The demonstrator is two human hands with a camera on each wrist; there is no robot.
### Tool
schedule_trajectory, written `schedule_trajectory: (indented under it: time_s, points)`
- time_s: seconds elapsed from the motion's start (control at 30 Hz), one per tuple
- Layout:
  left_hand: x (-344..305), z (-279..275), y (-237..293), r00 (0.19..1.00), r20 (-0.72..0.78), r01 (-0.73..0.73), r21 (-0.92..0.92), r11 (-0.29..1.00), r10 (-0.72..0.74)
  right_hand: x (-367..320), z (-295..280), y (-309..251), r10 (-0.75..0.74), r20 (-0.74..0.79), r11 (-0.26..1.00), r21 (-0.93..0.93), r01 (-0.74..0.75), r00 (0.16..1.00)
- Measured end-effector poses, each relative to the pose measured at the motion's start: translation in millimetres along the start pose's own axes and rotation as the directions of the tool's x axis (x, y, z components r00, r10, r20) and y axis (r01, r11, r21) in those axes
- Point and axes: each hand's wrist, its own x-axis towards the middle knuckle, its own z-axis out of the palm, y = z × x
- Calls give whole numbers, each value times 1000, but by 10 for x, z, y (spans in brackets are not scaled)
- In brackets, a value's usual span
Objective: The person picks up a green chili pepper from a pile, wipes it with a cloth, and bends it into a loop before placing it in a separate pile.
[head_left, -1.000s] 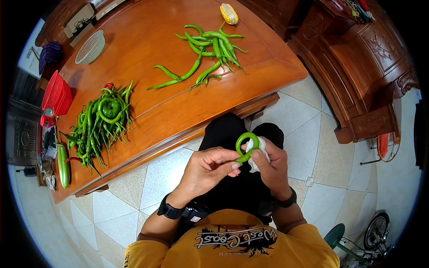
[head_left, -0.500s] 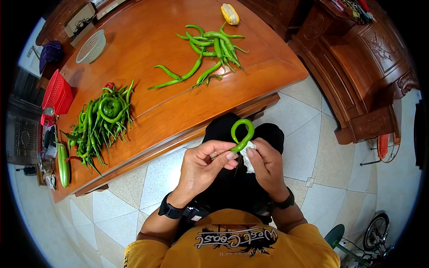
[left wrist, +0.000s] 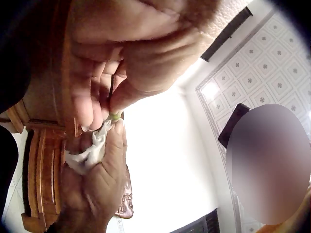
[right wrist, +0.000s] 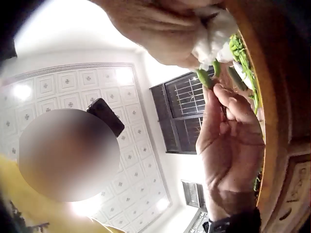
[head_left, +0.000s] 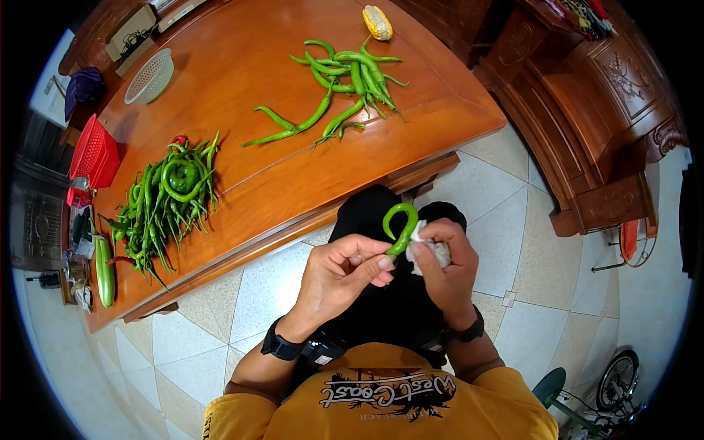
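Note:
A curled green chili pepper [head_left: 405, 238] stands up in a hook shape above the person's lap. The left hand [head_left: 331, 275] pinches its lower end between thumb and fingers. Close on its other side, the right hand [head_left: 449, 282] grips a crumpled white cloth [head_left: 442, 254], whose edge is right at the pepper. In the left wrist view only a small green bit of the pepper [left wrist: 115, 117] shows between the hands. The right wrist view shows the pepper [right wrist: 204, 77] in the left fingertips, just below the cloth [right wrist: 214, 41].
On the wooden table [head_left: 257, 191] lie a large heap of green peppers [head_left: 158, 198], a smaller pepper pile [head_left: 359, 73], a yellow corn piece [head_left: 377, 23] and a long pale-green vegetable [head_left: 104, 271]. A white basket [head_left: 149, 77] and a red basket [head_left: 95, 154] stand toward the left.
The pepper has turned from a closed-looking ring to an upright hook in the left hand. The right hand with the cloth went down toward the pepper's lower end, then back right and slightly up.

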Motion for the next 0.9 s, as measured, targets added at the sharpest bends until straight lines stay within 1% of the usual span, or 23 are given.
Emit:
schedule_trajectory:
  time_s: [0.07, 0.1, 0.2, 0.23, 0.27, 0.33, 0.43, 0.53, 0.67, 0.77, 0.87, 0.9]
  points:
    - [-1, 12, 3, 1000, 14, 9, 6, 1000, -9, 31, -21, 3, -44, -48, 998, -42, 42, 998]
    - [-1, 15, 4, 1000, 21, 14, 9, 1000, -14, 28, -26, -6, -17, -36, 1000, -27, 16, 999]
    - [18, 2, -37, 1000, 13, -14, -32, 999, 14, -9, -8, -19, -11, 68, 1000, 21, 9, 998]
    - [22, 1, -37, 1000, 2, -27, -28, 999, 27, -12, 11, -32, -32, 115, 999, 30, 29, 993]
    - [25, -1, -36, 999, -8, -40, -23, 999, 40, -17, 29, -67, -22, 164, 999, 48, 15, 986]
    - [26, -3, -35, 999, -16, -52, -14, 999, 52, -26, 61, -47, -71, 210, 996, 62, 59, 975]
    - [20, -6, -31, 999, -8, -35, -10, 999, 35, -5, 48, 7, -116, 183, 993, 50, 108, 976]
    - [12, -15, -24, 1000, 2, 5, -13, 1000, -5, -20, 44, -29, 17, 66, 999, 45, -20, 998]
    - [11, -16, -17, 1000, 12, 17, -18, 1000, -17, 4, 24, -52, 97, 56, 995, -12, -96, 994]
    - [19, -18, -14, 1000, 26, 3, -21, 1000, -3, 8, 16, -30, -52, 126, 997, -49, 58, 991]
    - [14, -13, -31, 1000, 23, -18, -24, 1000, 19, 22, 56, -39, -124, 197, 992, -2, 127, 973]
    - [12, -11, -36, 999, 19, -27, -26, 999, 27, 12, 64, -61, -86, 179, 996, -7, 89, 980]
